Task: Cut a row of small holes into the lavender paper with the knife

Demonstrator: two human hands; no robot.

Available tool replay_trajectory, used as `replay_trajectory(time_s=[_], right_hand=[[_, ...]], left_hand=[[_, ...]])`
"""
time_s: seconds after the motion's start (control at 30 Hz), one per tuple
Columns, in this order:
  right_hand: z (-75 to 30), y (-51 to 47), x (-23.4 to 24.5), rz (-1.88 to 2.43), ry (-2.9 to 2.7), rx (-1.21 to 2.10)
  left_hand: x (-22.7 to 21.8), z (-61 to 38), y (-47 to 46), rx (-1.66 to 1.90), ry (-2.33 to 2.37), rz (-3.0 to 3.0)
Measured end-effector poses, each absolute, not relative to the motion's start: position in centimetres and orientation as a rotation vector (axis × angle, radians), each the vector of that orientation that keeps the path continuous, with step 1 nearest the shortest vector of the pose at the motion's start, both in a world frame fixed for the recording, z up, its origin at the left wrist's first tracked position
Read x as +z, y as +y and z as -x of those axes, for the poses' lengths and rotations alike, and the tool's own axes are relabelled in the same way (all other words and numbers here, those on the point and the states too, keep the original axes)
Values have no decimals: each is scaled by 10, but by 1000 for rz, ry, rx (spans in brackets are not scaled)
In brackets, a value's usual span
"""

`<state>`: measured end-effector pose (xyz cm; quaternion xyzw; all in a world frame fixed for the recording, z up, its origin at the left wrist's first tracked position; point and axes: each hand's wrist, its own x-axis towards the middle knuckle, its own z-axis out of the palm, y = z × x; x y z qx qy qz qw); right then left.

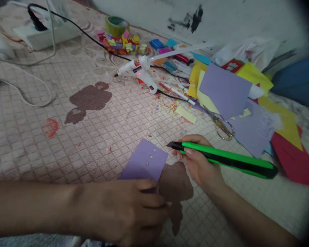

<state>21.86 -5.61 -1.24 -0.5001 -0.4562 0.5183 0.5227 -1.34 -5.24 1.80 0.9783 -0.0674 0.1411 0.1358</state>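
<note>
My right hand (199,161) grips a green and black utility knife (229,160), its tip pointing left toward a small purple card (144,159). The card lies on the patterned mat and carries three small pale dots near its right edge. My left hand (130,211) rests at the card's near edge with fingers curled, pressing down on it. The knife tip sits just right of the card's upper right corner.
A white glue gun (140,70) with a black cord lies further back. Sheets of purple, yellow and red paper (225,90), scissors (222,126), pens and coloured foam scraps (123,44) crowd the right and back. A tape roll (116,24) and power strip (45,34) sit at the far edge.
</note>
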Motion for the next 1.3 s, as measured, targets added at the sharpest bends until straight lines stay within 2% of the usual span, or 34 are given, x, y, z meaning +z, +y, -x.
replay_trajectory(time_s=[0.23,0.53,0.77,0.97,1.3], right_hand=[[-220,-64,-15,1192,-1275,1182],[-219,-66,-13,1200,-1266,1214],[-225,-66,-11,1237,-1361,1032],[-220,-61,8,1336,-1658,855],[-205,-51,5,1207,-1845,854]], left_hand=[[9,15,-54,534,-29,-2777],[10,14,-53,377,-132,-2888],[8,18,-45,423,-133,-2918],[1,20,-40,480,-24,-2936],[-3,20,-35,486,63,-2886]])
